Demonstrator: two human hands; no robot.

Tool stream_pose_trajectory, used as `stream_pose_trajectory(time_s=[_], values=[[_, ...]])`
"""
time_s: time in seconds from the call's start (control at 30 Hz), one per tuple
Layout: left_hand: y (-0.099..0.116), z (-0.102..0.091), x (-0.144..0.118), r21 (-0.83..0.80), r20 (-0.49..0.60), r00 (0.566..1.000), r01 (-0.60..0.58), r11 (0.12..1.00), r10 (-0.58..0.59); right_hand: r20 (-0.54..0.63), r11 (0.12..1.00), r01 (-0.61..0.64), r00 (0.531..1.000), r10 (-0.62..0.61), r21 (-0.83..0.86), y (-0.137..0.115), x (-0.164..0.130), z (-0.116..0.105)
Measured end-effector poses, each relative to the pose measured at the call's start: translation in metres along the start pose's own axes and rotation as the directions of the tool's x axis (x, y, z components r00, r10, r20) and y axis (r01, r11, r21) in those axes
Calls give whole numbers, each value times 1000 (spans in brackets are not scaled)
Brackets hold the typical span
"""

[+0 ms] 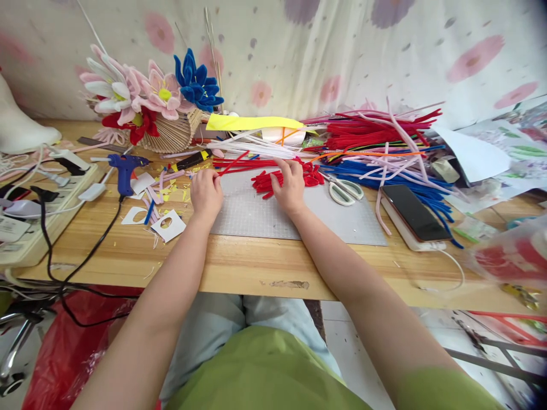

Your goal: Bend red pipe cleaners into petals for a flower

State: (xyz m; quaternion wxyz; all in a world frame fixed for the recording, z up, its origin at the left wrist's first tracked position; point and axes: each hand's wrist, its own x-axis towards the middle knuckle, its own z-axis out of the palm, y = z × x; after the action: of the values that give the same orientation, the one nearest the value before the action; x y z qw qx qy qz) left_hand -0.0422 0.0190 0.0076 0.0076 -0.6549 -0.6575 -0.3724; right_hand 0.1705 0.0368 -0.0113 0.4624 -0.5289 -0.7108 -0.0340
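Observation:
My left hand (206,192) is closed in a pinch on a red pipe cleaner (234,163), which sticks out up and to the right over the grey cutting mat (248,213). My right hand (290,187) rests at a heap of short red pipe cleaner pieces (262,183), its thumb and index finger apart. Some of the heap is hidden behind that hand. Longer red pipe cleaners lie across the back of the mat between both hands. Just right of the heap are scissors (342,191) with pale green handles.
A blue glue gun (125,172) with a black cord stands left, near a power strip (55,216). Fuzzy flowers (162,94) stand behind. Bundles of red (376,132) and blue pipe cleaners (376,175) lie back right. A phone (414,212) rests on a white block at right.

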Motion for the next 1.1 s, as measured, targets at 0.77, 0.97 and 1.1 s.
stream_pose_trajectory(time_s=[0.77, 0.97, 1.1], values=[[29, 21, -16, -631, 542, 830, 506, 587, -133, 453, 506, -528, 848, 274, 683, -20, -1, 7], [43, 10, -23, -550, 753, 652, 696, 463, -87, 616, 380, -643, 760, 208, 665, -17, 0, 0], [43, 5, -24, -521, 804, 592, 747, 413, -57, 646, 385, -652, 745, 168, 653, -19, -2, -2]])
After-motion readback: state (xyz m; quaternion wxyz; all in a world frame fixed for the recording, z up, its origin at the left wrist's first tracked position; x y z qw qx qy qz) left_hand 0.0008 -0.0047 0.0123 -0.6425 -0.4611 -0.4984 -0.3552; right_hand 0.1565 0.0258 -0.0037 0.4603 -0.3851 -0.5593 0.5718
